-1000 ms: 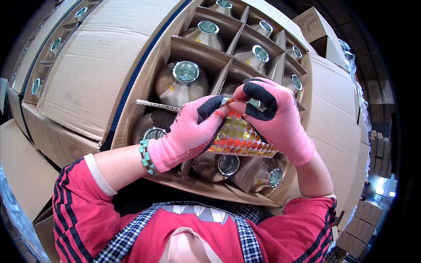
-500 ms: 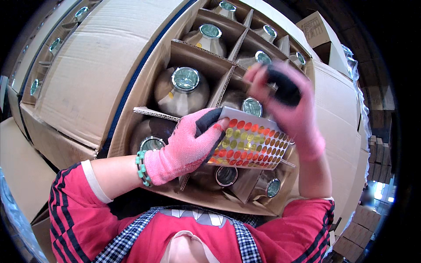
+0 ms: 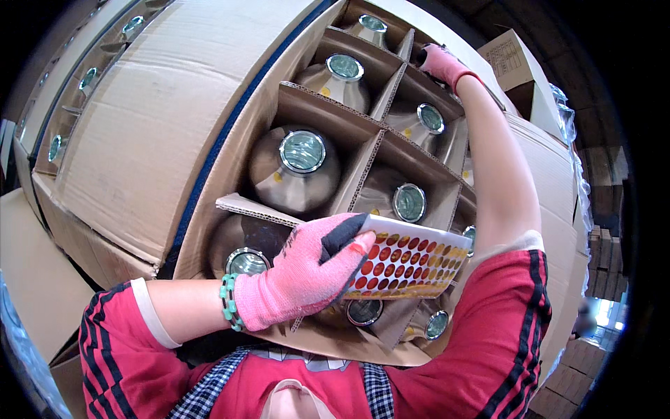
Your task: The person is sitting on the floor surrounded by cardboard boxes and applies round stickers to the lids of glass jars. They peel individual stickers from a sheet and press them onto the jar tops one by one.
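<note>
My left hand (image 3: pixel 307 269), in a pink glove with a dark palm, is closed on the left edge of a sticker sheet (image 3: pixel 412 260) with rows of round red and gold stickers. The sheet hangs over the near part of an open carton (image 3: pixel 202 241) with cardboard dividers. Round glass jars (image 3: pixel 292 174) with wide bright rims stand in its compartments, several with a small yellow dot on the shoulder. My right hand (image 3: pixel 441 64), gloved alike, reaches into the far right compartment. Its fingertips are hidden there, and so is anything they touch.
A similar carton (image 3: pixel 122 126) with jars along its far side stands at the left, its flap folded over. At the right lie a broad cardboard flap (image 3: pixel 537 181) and a smaller open box (image 3: pixel 513 66). Stacked boxes (image 3: pixel 569 366) fill the background on the right.
My right hand has swung from above the sheet out to the far right compartment. The left hand and sheet have shifted slightly lower in view, and the sheet is tilted differently.
</note>
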`<state>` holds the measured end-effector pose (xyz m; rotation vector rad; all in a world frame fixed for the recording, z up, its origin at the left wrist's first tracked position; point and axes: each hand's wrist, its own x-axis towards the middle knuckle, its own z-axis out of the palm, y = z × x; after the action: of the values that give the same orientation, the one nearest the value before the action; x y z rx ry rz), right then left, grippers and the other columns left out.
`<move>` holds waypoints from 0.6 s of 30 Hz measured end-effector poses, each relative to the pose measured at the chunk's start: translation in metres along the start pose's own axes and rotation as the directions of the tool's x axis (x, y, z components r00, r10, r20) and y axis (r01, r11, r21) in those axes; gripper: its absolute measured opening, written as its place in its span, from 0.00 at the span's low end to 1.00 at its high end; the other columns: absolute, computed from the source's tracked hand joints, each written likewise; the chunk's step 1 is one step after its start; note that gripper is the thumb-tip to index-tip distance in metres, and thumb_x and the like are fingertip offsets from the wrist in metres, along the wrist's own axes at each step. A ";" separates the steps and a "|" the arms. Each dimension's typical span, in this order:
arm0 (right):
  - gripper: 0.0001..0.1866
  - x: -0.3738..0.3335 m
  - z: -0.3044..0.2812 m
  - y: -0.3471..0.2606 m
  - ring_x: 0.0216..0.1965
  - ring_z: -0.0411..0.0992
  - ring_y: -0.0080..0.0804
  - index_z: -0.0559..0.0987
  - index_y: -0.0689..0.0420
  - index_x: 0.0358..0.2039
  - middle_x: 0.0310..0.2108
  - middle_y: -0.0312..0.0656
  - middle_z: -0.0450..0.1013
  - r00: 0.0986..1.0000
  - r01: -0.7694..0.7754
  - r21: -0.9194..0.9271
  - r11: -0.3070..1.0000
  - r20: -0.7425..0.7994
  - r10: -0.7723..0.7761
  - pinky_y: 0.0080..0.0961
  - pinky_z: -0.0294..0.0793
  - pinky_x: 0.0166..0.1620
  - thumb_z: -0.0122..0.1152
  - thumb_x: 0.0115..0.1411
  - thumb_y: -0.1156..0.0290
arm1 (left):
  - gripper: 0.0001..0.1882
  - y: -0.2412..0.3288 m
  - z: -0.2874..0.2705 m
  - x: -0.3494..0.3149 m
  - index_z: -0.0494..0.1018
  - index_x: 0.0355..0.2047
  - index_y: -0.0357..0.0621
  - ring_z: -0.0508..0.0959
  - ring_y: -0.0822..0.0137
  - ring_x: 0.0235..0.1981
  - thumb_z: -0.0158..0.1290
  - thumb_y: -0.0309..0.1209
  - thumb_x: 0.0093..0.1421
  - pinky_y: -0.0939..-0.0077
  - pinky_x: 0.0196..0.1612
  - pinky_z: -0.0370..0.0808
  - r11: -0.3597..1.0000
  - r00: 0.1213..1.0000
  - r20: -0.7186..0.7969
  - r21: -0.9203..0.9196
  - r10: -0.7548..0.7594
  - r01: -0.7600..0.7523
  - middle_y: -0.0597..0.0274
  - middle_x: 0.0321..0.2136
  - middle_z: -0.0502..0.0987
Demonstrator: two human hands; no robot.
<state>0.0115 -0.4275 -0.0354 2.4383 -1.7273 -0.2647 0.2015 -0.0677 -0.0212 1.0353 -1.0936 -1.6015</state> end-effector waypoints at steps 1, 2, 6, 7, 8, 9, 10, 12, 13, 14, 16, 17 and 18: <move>0.14 0.004 0.004 0.001 0.35 0.70 0.42 0.75 0.54 0.34 0.34 0.45 0.72 0.999 -0.034 -0.118 0.992 -0.014 0.032 0.30 0.68 0.42 0.52 0.44 0.68 | 0.12 0.002 0.000 0.000 0.68 0.34 0.32 0.65 0.80 0.24 0.45 0.30 0.55 0.81 0.28 0.67 1.000 1.000 -0.003 0.019 -0.020 0.020 0.58 0.20 0.71; 0.17 0.005 0.001 -0.002 0.43 0.66 0.47 0.73 0.54 0.39 0.41 0.47 0.68 0.996 -0.069 -0.071 0.995 0.051 0.072 0.35 0.65 0.46 0.48 0.45 0.71 | 0.12 0.002 0.000 0.000 0.68 0.34 0.32 0.65 0.80 0.23 0.45 0.30 0.55 0.80 0.27 0.67 0.999 1.000 -0.008 0.037 -0.013 0.013 0.58 0.19 0.70; 0.20 -0.012 -0.014 -0.015 0.52 0.56 0.48 0.71 0.52 0.42 0.49 0.46 0.60 0.992 -0.107 -0.122 0.987 -0.074 0.099 0.41 0.59 0.51 0.50 0.45 0.69 | 0.11 0.002 -0.002 -0.002 0.68 0.34 0.35 0.64 0.83 0.24 0.46 0.31 0.56 0.88 0.26 0.63 1.000 1.000 0.006 -0.008 -0.026 0.026 0.73 0.23 0.69; 0.19 -0.016 -0.013 -0.017 0.51 0.57 0.48 0.71 0.52 0.41 0.48 0.46 0.61 0.983 -0.139 -0.124 0.982 -0.141 0.121 0.40 0.59 0.50 0.51 0.45 0.69 | 0.11 -0.001 -0.001 -0.002 0.68 0.35 0.35 0.64 0.83 0.25 0.46 0.31 0.56 0.89 0.27 0.63 1.000 1.000 -0.008 -0.019 -0.010 0.010 0.73 0.23 0.69; 0.19 -0.020 -0.013 -0.018 0.51 0.57 0.48 0.71 0.52 0.41 0.48 0.46 0.61 0.966 -0.176 -0.126 0.976 -0.212 0.146 0.40 0.59 0.50 0.52 0.45 0.68 | 0.11 -0.002 -0.001 -0.001 0.68 0.35 0.35 0.64 0.83 0.25 0.46 0.30 0.56 0.89 0.27 0.63 1.000 1.000 -0.017 -0.028 0.011 -0.011 0.73 0.23 0.69; 0.19 -0.025 -0.016 -0.017 0.50 0.58 0.48 0.72 0.52 0.40 0.47 0.45 0.62 0.944 -0.214 -0.126 0.969 -0.283 0.171 0.40 0.59 0.50 0.53 0.45 0.67 | 0.11 -0.001 0.000 0.000 0.68 0.35 0.35 0.64 0.83 0.25 0.46 0.30 0.56 0.89 0.27 0.63 0.999 1.000 -0.009 -0.026 0.019 -0.019 0.72 0.23 0.69; 0.19 -0.034 -0.021 -0.008 0.49 0.59 0.46 0.72 0.53 0.39 0.45 0.45 0.63 0.913 -0.203 0.009 0.979 -0.359 0.192 0.39 0.60 0.49 0.56 0.44 0.63 | 0.11 0.000 0.001 0.001 0.68 0.35 0.35 0.65 0.83 0.26 0.46 0.30 0.56 0.89 0.28 0.64 0.999 1.000 0.001 -0.026 0.027 -0.027 0.72 0.24 0.69; 0.18 -0.066 -0.024 0.001 0.41 0.66 0.42 0.73 0.54 0.35 0.38 0.48 0.68 0.830 -0.010 0.310 0.951 -0.527 0.180 0.30 0.64 0.44 0.59 0.45 0.58 | 0.11 -0.007 -0.001 0.005 0.68 0.36 0.34 0.66 0.82 0.27 0.45 0.30 0.56 0.88 0.30 0.65 0.998 0.998 -0.002 -0.018 0.060 -0.060 0.70 0.26 0.70; 0.19 -0.094 -0.036 -0.004 0.32 0.69 0.34 0.74 0.56 0.33 0.29 0.44 0.71 0.887 0.136 0.598 0.790 -0.429 0.171 0.24 0.66 0.38 0.59 0.46 0.56 | 0.11 -0.007 -0.002 0.004 0.68 0.36 0.34 0.67 0.82 0.28 0.45 0.30 0.56 0.87 0.31 0.65 0.999 0.999 -0.024 -0.012 0.047 -0.047 0.69 0.26 0.71; 0.18 -0.127 -0.042 -0.008 0.26 0.66 0.22 0.74 0.58 0.31 0.24 0.36 0.70 0.893 0.252 0.714 0.653 -0.431 0.127 0.18 0.65 0.33 0.57 0.49 0.56 | 0.11 -0.008 -0.004 0.003 0.68 0.36 0.34 0.67 0.82 0.28 0.46 0.30 0.56 0.87 0.31 0.66 0.999 0.999 -0.042 -0.005 0.034 -0.034 0.69 0.27 0.71; 0.12 -0.208 -0.060 -0.030 0.27 0.63 0.14 0.72 0.61 0.31 0.25 0.31 0.68 0.945 0.255 0.912 0.322 -0.305 0.115 0.12 0.62 0.31 0.54 0.53 0.64 | 0.11 -0.009 -0.003 0.002 0.68 0.35 0.34 0.68 0.81 0.29 0.46 0.31 0.56 0.86 0.32 0.67 0.996 0.997 -0.056 -0.075 0.051 -0.055 0.68 0.27 0.71; 0.14 -0.242 -0.068 -0.029 0.31 0.64 0.17 0.71 0.61 0.34 0.29 0.33 0.68 0.974 0.174 0.905 0.387 -0.218 0.070 0.14 0.64 0.36 0.55 0.51 0.65 | 0.11 -0.005 -0.002 0.002 0.68 0.35 0.35 0.68 0.80 0.29 0.46 0.31 0.56 0.86 0.32 0.67 0.997 0.997 -0.065 -0.068 0.032 -0.036 0.68 0.27 0.71; 0.18 -0.272 -0.075 -0.035 0.35 0.64 0.20 0.70 0.62 0.37 0.32 0.35 0.67 0.982 0.062 0.910 0.409 -0.129 0.139 0.16 0.63 0.41 0.58 0.48 0.66 | 0.11 -0.004 -0.001 0.002 0.69 0.35 0.35 0.68 0.81 0.29 0.46 0.32 0.56 0.86 0.32 0.67 0.995 0.997 -0.067 -0.089 0.030 -0.036 0.68 0.27 0.71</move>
<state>-0.0284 -0.1580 0.0471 2.8576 -2.1701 1.2687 0.2010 -0.0696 -0.0253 0.9980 -0.9808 -1.5657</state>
